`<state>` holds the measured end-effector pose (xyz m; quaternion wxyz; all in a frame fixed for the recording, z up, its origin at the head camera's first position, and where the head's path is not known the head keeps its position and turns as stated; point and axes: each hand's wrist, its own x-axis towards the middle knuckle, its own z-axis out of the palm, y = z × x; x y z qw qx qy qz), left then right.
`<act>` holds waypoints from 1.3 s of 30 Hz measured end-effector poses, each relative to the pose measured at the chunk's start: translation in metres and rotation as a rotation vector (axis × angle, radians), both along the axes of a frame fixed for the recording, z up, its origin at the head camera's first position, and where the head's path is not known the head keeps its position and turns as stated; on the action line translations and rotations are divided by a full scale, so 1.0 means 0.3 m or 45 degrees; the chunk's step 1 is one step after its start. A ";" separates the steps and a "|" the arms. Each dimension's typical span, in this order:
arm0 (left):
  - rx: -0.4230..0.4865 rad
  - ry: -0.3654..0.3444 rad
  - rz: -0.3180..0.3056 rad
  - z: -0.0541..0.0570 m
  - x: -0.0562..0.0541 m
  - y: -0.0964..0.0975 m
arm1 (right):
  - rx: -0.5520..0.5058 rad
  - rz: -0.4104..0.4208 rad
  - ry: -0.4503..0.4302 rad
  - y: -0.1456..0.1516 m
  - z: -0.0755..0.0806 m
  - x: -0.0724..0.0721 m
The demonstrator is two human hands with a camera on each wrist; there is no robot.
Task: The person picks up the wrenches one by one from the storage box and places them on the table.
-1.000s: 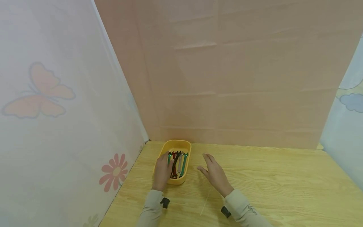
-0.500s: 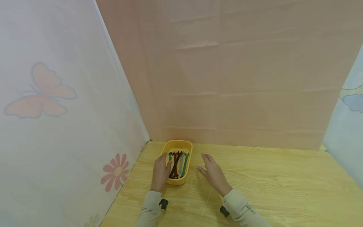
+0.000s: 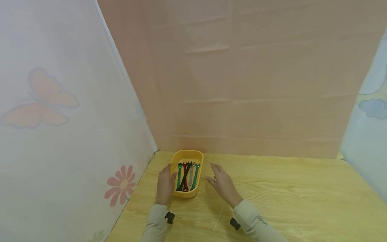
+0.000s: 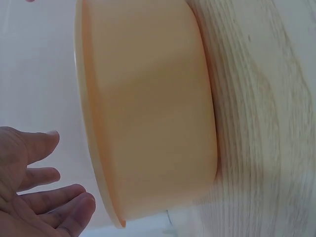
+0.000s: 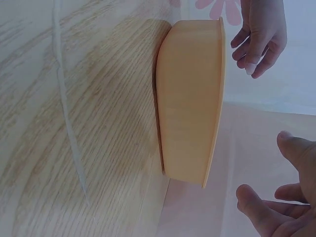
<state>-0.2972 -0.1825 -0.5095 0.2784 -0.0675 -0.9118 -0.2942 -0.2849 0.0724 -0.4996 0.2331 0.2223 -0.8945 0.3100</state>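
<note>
Several wrenches lie lengthwise in a yellow plastic bin (image 3: 187, 155): a green wrench (image 3: 179, 176) on the left, a black wrench (image 3: 186, 176) crossing a red wrench (image 3: 185, 189), a silver wrench (image 3: 191, 176), and another green wrench (image 3: 196, 175) on the right. At the bin's left side is my left hand (image 3: 164, 185), holding nothing. The left wrist view has its relaxed fingers above the rim, apart from the bin wall (image 4: 148, 103). My right hand (image 3: 224, 186) hovers to the right of the bin, thumb and fingers spread, touching nothing.
The bin stands on a wood-grain table (image 3: 287, 195), close to a pinkish-brown back sheet (image 3: 257, 84). A pale wall sheet (image 3: 75, 161) with a butterfly and a flower borders the left. A thin light streak (image 5: 69, 123) marks the tabletop.
My left hand has moved left, from over the wrenches to the bin's left side, uncovering the left green wrench. The right hand has come slightly closer to the bin.
</note>
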 end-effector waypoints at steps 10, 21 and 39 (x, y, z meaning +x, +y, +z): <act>-0.018 -0.017 0.040 -0.018 -0.003 -0.046 | -0.057 0.040 -0.069 -0.044 0.002 -0.007; -0.060 0.030 0.115 -0.042 -0.016 -0.090 | -0.076 0.069 -0.063 -0.087 0.016 -0.031; 0.097 -0.187 0.109 -0.047 0.001 -0.106 | -0.064 0.111 -0.095 -0.128 0.041 -0.074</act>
